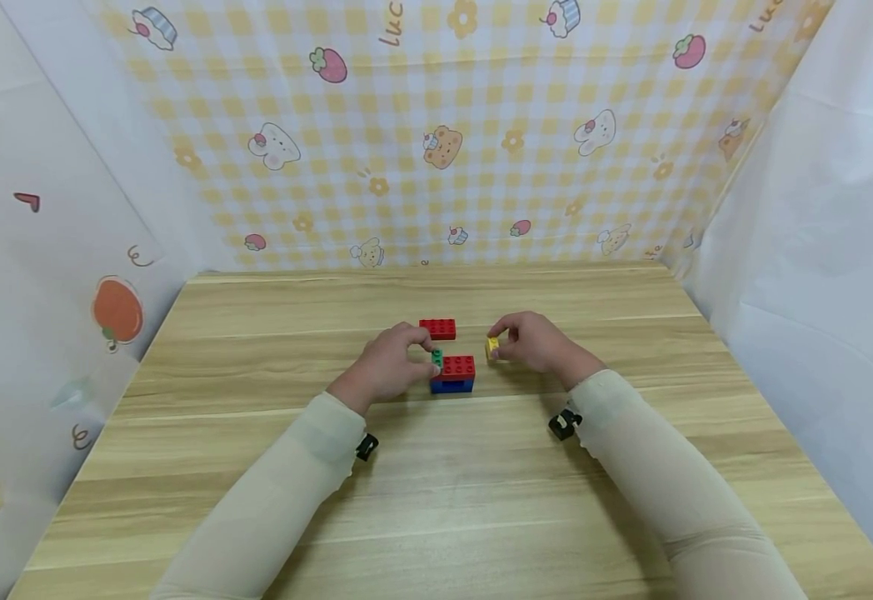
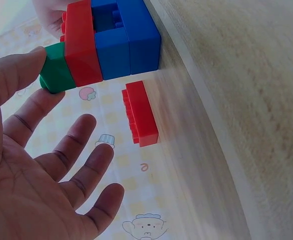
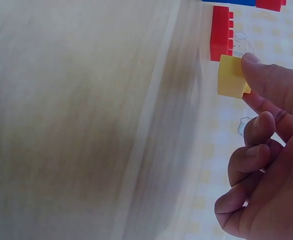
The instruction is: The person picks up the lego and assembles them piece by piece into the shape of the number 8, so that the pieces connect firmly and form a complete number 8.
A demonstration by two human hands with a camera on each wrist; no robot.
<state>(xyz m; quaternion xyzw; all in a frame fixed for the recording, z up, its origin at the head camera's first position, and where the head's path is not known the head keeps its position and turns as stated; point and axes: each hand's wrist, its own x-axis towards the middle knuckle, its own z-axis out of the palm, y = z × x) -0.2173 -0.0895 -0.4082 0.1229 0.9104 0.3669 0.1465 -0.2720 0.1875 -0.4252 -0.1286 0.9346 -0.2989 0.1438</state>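
My left hand point(image 1: 391, 367) pinches a small green brick point(image 2: 58, 67) between thumb and index finger, its other fingers spread. The green brick sits on the left end of a red brick point(image 1: 459, 367), which lies on top of blue bricks point(image 1: 451, 387); in the left wrist view the blue part has a gap in its middle. To the right of this stack, my right hand point(image 1: 537, 342) pinches a small yellow brick point(image 3: 231, 76) between thumb and index finger, the other fingers curled. Whether the yellow brick touches the table cannot be told.
Behind the stack a separate red brick point(image 1: 437, 329) lies on the wooden table point(image 1: 436, 500), studs up. A checked cloth point(image 1: 406, 192) hangs along the table's far edge, with white cloth point(image 1: 841, 250) at the sides. Small black devices point(image 1: 564, 423) are worn at both wrists.
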